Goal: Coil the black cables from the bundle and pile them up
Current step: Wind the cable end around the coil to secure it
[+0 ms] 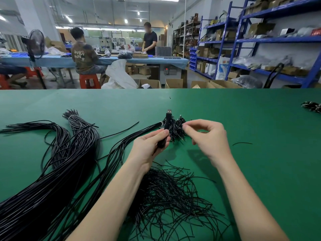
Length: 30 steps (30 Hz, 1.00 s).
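Note:
A long bundle of black cables (57, 173) lies across the green table (260, 153) from the lower left toward the centre, tied with white bands. My left hand (149, 145) grips one coiled black cable (165, 129) upright, its USB plug (169, 112) pointing up. My right hand (206, 134) is beside it, thumb and forefinger pinched together near the coil; whether a thin tie is between them is too small to tell. Behind the hands sits a small pile of coiled cables (178, 129). A heap of thin black twist ties (170, 193) lies between my forearms.
A loose black tie (242, 143) lies to the right of my right hand. Another dark clump (311, 106) sits at the table's far right edge. Beyond the table are cardboard boxes (173, 83), blue shelving (243, 40) and two people at a blue workbench (52, 60).

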Tool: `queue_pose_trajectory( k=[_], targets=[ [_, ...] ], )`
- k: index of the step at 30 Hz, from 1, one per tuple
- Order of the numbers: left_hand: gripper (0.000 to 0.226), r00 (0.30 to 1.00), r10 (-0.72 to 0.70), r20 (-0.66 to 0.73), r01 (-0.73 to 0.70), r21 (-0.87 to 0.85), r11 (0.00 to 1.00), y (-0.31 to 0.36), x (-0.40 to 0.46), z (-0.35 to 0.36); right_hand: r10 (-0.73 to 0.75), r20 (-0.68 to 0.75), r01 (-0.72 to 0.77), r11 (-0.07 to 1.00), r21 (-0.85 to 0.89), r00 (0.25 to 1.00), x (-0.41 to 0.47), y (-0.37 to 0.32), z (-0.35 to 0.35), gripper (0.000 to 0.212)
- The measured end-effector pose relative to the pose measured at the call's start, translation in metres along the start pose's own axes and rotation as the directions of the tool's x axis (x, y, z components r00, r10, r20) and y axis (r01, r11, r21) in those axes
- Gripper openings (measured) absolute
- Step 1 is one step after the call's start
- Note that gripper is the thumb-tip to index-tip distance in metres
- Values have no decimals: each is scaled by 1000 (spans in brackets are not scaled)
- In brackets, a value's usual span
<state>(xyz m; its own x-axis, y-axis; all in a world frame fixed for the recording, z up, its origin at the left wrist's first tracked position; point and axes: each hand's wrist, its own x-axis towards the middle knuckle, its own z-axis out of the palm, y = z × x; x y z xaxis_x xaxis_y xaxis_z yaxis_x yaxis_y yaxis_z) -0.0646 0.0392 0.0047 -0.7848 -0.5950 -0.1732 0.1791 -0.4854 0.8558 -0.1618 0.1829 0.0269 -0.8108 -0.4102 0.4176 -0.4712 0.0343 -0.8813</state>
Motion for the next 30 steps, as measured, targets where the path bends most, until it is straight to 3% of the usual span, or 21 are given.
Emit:
queue_pose_trajectory(
  k=[4, 12, 16, 19, 23, 25, 27, 30],
  targets=[
    [14, 998, 70, -1, -70, 58, 996, -2, 1, 4, -80, 13, 81, 971, -223, 997, -5, 3, 13, 17],
    [15, 987, 146, 67, -153, 115, 981, -2, -1, 5, -146, 84, 165, 940, -298, 986, -6, 5, 17, 18],
    [13, 989, 132, 67, -140, 128, 982, 0, -1, 5, -214, 154, 258, 889, -379, 964, -7, 4, 16, 9],
    [9, 994, 94, 62, -102, 134, 986, 2, -1, 4, -185, 191, 250, 877, -411, 964, -6, 2, 14, 9],
    [6, 996, 61, 60, -68, 114, 991, 5, -3, 5, -4, 208, 58, 964, -258, 978, -6, 0, 6, 16],
    [8, 994, 59, 92, -68, 99, 993, 7, -4, 6, 230, 222, -237, 972, 4, 948, -5, -2, 7, 10],
    [16, 990, 51, 135, -61, 75, 995, 8, -5, 6, 444, 315, -529, 801, 279, 839, -6, -4, 11, 5],
    [22, 981, 18, 195, -28, 50, 998, 9, -5, 6, 505, 484, -697, 570, 434, 715, -4, -4, 10, 12]
  ],
)
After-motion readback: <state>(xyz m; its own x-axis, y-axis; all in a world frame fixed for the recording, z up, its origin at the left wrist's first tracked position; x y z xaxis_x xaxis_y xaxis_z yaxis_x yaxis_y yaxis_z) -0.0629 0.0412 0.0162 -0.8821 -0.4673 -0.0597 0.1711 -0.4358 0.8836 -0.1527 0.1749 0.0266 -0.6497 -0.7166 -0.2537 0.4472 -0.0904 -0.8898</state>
